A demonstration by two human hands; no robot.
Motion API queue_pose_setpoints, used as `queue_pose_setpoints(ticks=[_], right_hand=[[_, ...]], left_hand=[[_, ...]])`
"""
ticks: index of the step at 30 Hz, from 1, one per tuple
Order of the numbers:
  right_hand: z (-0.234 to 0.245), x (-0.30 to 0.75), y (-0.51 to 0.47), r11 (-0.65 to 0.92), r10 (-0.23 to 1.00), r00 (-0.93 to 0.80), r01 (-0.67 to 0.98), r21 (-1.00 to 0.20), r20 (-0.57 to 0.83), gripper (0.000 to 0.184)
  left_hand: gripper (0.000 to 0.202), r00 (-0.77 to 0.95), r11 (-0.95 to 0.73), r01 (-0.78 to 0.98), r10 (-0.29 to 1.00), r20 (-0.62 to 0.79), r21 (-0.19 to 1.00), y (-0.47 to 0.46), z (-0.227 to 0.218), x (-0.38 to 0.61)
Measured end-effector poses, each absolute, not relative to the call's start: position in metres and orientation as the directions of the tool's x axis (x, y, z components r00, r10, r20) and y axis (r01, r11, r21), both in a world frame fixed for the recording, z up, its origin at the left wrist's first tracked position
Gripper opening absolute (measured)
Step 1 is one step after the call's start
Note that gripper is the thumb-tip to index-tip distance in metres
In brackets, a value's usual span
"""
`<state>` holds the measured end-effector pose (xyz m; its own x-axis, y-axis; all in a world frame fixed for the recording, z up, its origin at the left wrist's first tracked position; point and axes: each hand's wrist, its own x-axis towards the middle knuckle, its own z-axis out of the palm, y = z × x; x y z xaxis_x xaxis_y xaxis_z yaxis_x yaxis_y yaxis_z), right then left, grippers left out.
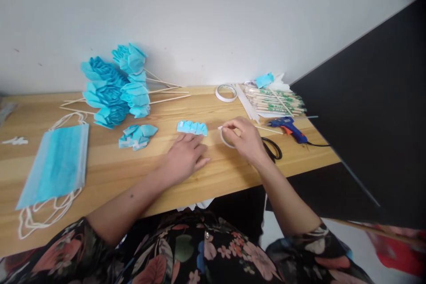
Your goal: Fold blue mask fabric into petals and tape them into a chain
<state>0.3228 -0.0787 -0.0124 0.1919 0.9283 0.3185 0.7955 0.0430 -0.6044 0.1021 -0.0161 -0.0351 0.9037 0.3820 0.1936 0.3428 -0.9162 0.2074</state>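
Observation:
My left hand (185, 155) lies flat on the wooden table (109, 168), fingers stretched out, fingertips just below a small pleated blue strip (192, 128). To its right, my right hand (244, 138) is closed round a roll of white tape (226, 140), thumb and forefinger pinching the tape's loose end. Black scissors (273, 148) lie right of that hand.
Blue paper flowers on wooden sticks (115, 86) lie at the back left, a folded blue piece (137, 136) in front of them. Blue face masks (56, 164) sit at the left. Another tape roll (226, 92), packed chopsticks (274, 100) and a blue glue gun (289, 127) lie at the back right.

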Motion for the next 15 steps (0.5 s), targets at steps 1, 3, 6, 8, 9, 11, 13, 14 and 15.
queue_pose_setpoints(ticks=[1, 3, 6, 8, 9, 11, 13, 14, 15], right_hand=[[-0.014, 0.317, -0.072, 0.053, 0.943, 0.160, 0.794, -0.605, 0.292, 0.010], [-0.017, 0.310, -0.060, 0.055, 0.963, 0.120, 0.788, -0.613, 0.241, 0.011], [-0.021, 0.304, -0.048, 0.041, 0.979, 0.091, 0.792, -0.609, 0.183, 0.011], [-0.024, 0.302, -0.044, 0.046, 0.983, 0.066, 0.810, -0.585, 0.169, 0.012], [-0.025, 0.301, -0.043, 0.055, 0.984, 0.053, 0.818, -0.573, 0.171, 0.012], [-0.028, 0.300, -0.041, 0.077, 0.982, 0.035, 0.825, -0.560, 0.186, 0.012], [-0.032, 0.300, -0.040, 0.086, 0.980, 0.031, 0.825, -0.559, 0.196, 0.012], [-0.033, 0.300, -0.040, 0.086, 0.979, 0.033, 0.824, -0.560, 0.199, 0.012], [-0.035, 0.300, -0.039, 0.084, 0.979, 0.037, 0.822, -0.563, 0.200, 0.011]], left_hand=[[0.035, 0.905, -0.916, 0.343, 0.381, 0.187, 0.208, -0.016, -0.035, 0.102], [0.035, 0.907, -0.916, 0.340, 0.380, 0.183, 0.215, -0.016, -0.034, 0.102], [0.035, 0.905, -0.914, 0.332, 0.379, 0.192, 0.235, -0.016, -0.033, 0.102], [0.034, 0.905, -0.912, 0.328, 0.379, 0.195, 0.247, -0.016, -0.033, 0.102], [0.034, 0.905, -0.911, 0.328, 0.379, 0.193, 0.250, -0.016, -0.033, 0.103], [0.035, 0.905, -0.910, 0.330, 0.381, 0.189, 0.250, -0.016, -0.033, 0.103], [0.035, 0.905, -0.910, 0.334, 0.383, 0.188, 0.244, -0.016, -0.033, 0.103], [0.035, 0.904, -0.911, 0.337, 0.384, 0.187, 0.240, -0.016, -0.034, 0.103], [0.035, 0.905, -0.911, 0.338, 0.384, 0.185, 0.237, -0.016, -0.034, 0.103]])
